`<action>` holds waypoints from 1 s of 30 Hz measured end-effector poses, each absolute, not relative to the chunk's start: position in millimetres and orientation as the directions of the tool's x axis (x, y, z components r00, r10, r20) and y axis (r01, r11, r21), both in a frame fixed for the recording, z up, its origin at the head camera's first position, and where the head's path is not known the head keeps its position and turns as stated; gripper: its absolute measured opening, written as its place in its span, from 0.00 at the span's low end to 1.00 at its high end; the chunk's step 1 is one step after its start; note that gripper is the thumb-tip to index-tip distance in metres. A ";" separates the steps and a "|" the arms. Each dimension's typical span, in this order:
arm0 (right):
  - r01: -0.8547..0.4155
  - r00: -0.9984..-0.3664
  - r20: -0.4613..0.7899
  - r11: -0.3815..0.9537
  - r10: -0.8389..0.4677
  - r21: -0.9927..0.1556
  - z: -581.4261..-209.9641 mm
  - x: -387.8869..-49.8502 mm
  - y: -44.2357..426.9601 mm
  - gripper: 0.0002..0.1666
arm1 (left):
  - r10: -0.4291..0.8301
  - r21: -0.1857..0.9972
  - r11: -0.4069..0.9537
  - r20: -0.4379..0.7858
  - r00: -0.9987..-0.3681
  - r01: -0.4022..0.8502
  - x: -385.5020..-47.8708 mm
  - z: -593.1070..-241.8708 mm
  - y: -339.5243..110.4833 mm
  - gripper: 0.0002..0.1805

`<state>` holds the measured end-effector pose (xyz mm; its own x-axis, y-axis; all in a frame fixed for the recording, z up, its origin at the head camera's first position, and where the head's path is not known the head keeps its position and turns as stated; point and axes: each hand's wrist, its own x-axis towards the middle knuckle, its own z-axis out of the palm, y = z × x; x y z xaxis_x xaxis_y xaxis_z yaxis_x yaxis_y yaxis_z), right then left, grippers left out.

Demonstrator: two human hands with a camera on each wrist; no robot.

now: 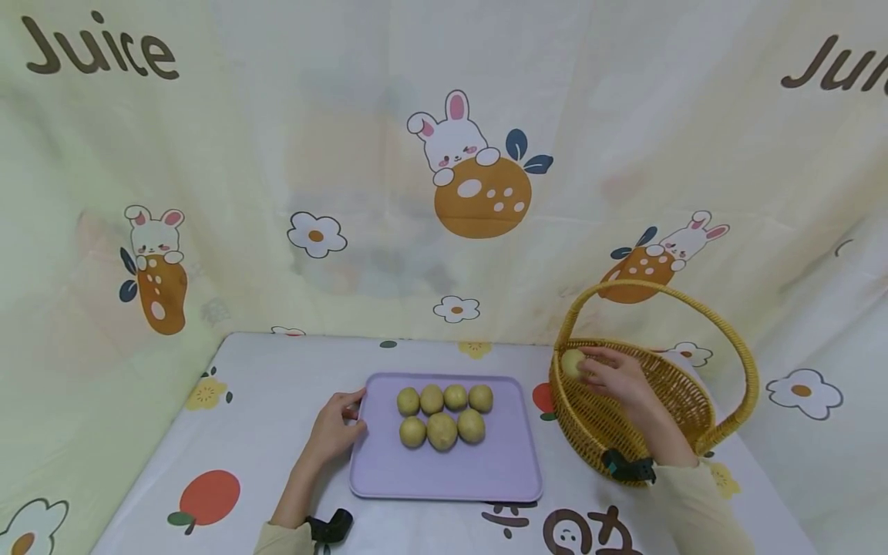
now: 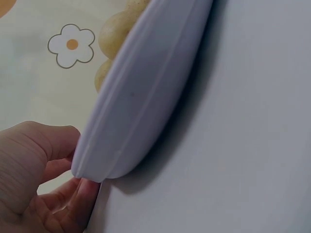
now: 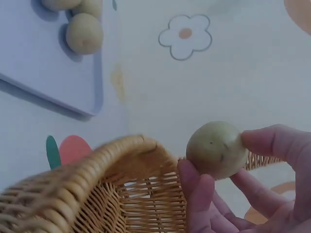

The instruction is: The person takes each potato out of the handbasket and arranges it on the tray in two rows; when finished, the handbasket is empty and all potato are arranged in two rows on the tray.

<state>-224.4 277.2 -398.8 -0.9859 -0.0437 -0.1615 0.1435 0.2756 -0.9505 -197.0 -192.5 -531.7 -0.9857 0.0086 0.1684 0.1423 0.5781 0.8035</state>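
My left hand (image 1: 334,425) pinches the left edge of a lilac tray (image 1: 444,479); in the left wrist view the thumb lies at the rim and fingers are under it. On the tray sit several small round yellowish potatoes (image 1: 442,432) in two rows. My right hand (image 1: 620,377) holds one more potato (image 3: 216,149) between thumb and fingertips, over the far left part of a wicker basket (image 1: 579,432). Close up, that potato is smooth and greenish-yellow with a few dark marks. Inside the basket, the part behind my right hand and wrist is hidden.
The basket's tall arched handle (image 1: 745,362) rises over its right side. A printed white cloth (image 1: 277,362) covers the table, and a patterned curtain (image 1: 375,154) hangs behind it. Dark wrist cameras (image 1: 331,527) sit on both wrists.
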 end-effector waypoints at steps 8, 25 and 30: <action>0.074 -0.992 -0.104 0.327 -0.074 -0.942 -405.3 -214.3 258.8 0.31 | 0.007 0.800 0.585 0.160 -0.987 0.134 -196.9 -530.4 -191.4 0.34; 0.046 -0.995 -0.076 0.377 -0.066 -0.925 -424.3 -200.6 202.0 0.25 | 0.012 0.800 0.584 0.164 -0.986 0.140 -197.4 -530.5 -192.3 0.34; 0.033 -0.992 -0.074 0.368 -0.098 -0.929 -440.6 -198.8 192.3 0.25 | 0.014 0.802 0.581 0.162 -0.987 0.140 -196.5 -530.2 -191.6 0.34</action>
